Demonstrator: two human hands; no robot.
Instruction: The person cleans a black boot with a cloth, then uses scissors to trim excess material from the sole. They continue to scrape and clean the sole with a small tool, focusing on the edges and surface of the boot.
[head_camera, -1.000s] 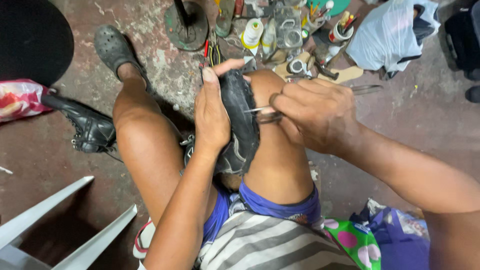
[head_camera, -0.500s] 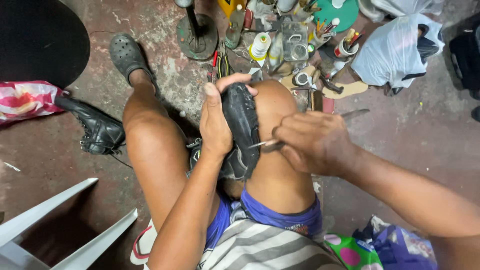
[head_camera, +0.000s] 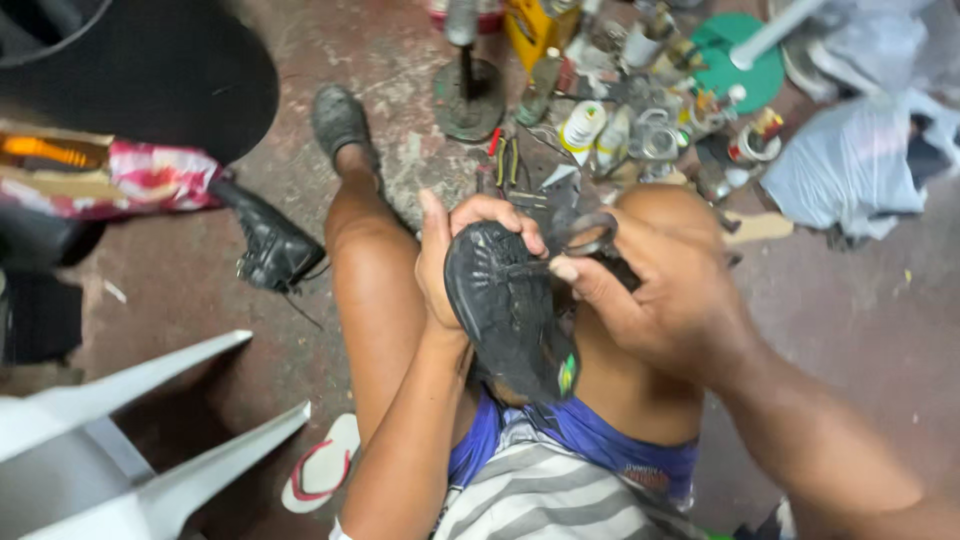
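Stained concrete floor, tools strewn: worn black rubber-soled shoe (head_camera: 515, 315) now turned sole-up on the knee.
Left hand (head_camera: 450, 265) clasps its toe; right hand (head_camera: 650, 300), closed on a thin metal tool (head_camera: 585, 238), has shifted toward the toe.

Black shoe (head_camera: 510, 310), blue shorts (head_camera: 590, 440), grey-striped shirt (head_camera: 540, 500), green disc (head_camera: 740, 65).

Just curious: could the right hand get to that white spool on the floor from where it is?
Probably yes: the spool lies on the floor past the knee, nothing over it, but the right hand is busy at the shoe.
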